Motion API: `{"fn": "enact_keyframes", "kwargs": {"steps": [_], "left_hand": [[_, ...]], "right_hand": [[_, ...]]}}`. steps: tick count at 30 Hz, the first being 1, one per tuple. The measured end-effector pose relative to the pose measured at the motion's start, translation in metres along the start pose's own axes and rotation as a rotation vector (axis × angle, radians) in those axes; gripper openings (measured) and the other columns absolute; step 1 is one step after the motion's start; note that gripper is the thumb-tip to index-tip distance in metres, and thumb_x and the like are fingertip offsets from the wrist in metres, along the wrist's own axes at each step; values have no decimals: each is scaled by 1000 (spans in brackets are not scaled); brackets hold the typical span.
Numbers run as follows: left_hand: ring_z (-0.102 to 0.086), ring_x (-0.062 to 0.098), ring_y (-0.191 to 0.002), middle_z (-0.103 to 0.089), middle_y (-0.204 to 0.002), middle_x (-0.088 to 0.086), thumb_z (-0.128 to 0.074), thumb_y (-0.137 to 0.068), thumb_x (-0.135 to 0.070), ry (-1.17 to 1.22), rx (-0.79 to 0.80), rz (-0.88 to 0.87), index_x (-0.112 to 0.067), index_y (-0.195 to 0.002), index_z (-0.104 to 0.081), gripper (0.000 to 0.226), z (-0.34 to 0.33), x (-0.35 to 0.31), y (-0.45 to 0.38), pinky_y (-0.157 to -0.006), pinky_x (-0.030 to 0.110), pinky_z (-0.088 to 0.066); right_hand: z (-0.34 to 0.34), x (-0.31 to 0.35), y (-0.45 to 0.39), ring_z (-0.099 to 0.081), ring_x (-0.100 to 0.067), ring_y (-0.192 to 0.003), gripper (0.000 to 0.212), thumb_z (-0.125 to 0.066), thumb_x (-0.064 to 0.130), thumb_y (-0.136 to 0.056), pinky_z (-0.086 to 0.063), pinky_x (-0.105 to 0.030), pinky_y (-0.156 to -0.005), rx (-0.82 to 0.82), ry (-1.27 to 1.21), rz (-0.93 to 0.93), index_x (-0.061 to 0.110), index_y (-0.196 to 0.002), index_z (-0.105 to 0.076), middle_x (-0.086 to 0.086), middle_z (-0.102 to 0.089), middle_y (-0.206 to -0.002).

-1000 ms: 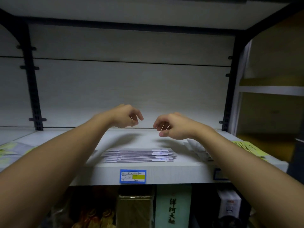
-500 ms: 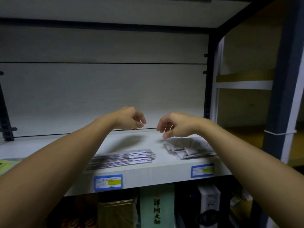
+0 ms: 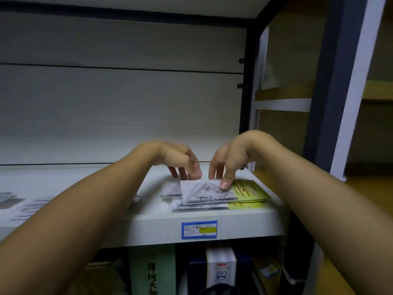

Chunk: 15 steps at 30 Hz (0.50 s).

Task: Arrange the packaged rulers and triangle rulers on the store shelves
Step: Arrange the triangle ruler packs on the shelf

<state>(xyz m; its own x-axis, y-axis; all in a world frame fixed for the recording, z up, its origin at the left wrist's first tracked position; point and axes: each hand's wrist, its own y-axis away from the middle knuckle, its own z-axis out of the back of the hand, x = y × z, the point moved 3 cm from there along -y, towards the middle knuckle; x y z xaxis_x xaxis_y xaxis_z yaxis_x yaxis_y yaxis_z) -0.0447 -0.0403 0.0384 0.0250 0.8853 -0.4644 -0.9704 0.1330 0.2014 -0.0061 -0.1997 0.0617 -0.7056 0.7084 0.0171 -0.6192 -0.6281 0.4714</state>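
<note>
Green box (image 3: 152, 271) below the shelf reads 洋河大; the price tag (image 3: 199, 229) is illegible.

The packaged triangle rulers (image 3: 204, 193) lie in a loose, fanned stack on the white shelf (image 3: 153, 225) near its right end, flat, clear sleeves showing grey triangle outlines, with yellow-green card ends (image 3: 247, 191) pointing right; the top pack sits askew across the ones beneath; the packaged rulers (image 3: 27, 206), long and thin, lie flat further left on the same shelf, blurred, well apart from the stack
</note>
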Motion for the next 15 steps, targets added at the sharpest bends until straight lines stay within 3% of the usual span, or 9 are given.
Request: {"fn": "enact_keyframes", "kwargs": {"steps": [2,5,6,8,10,15], "left_hand": [[-68,25,-103,-74,-106,3,-73,-82,-43,19,93,41,-19,-110,-72,36,-4,-6,1,-89,37,-55],[-69,28,-105,-74,-108,6,-81,-73,-44,-24,188,95,-17,-113,-70,49,-7,-12,3,-93,41,-56],[-69,29,-104,-74,-109,8,-82,-75,-39,-39,218,116,-14,-115,-68,50,-9,-14,3,-94,42,-56],[-71,30,-102,-74,-109,11,-81,-79,-28,-35,266,158,-7,-121,-63,51,-13,-16,2,-92,42,-57],[-71,30,-100,-73,-110,14,-80,-81,-22,-3,308,179,0,-123,-62,51,-17,-17,2,-91,41,-57],[-70,29,-102,-72,-113,15,-75,-85,-15,20,395,144,1,-122,-64,41,-24,-19,4,-96,43,-54]], "right_hand": [[-4,-2,-2,-51,-24,-130,63,-77,28,-85,-45,-38,-98,60,59,-41,22,-141,-51,0,-55,-140],[-8,-2,-9,-51,-29,-132,60,-72,22,-89,-41,-21,-65,44,88,-51,14,-144,-48,-4,-54,-143],[-10,-3,-13,-52,-30,-131,60,-73,21,-89,-43,-22,-66,40,82,-52,13,-144,-49,-6,-55,-142],[-12,-5,-19,-56,-33,-126,62,-76,18,-86,-52,-34,-85,53,42,-59,13,-142,-49,-9,-58,-138],[-13,-7,-21,-63,-36,-118,60,-78,13,-83,-52,-48,-100,92,-40,-62,9,-137,-53,-14,-64,-131],[-14,-6,-20,-70,-31,-103,43,-79,12,-82,-54,-43,-97,166,-84,-16,7,-123,-67,-15,-72,-118]]}}
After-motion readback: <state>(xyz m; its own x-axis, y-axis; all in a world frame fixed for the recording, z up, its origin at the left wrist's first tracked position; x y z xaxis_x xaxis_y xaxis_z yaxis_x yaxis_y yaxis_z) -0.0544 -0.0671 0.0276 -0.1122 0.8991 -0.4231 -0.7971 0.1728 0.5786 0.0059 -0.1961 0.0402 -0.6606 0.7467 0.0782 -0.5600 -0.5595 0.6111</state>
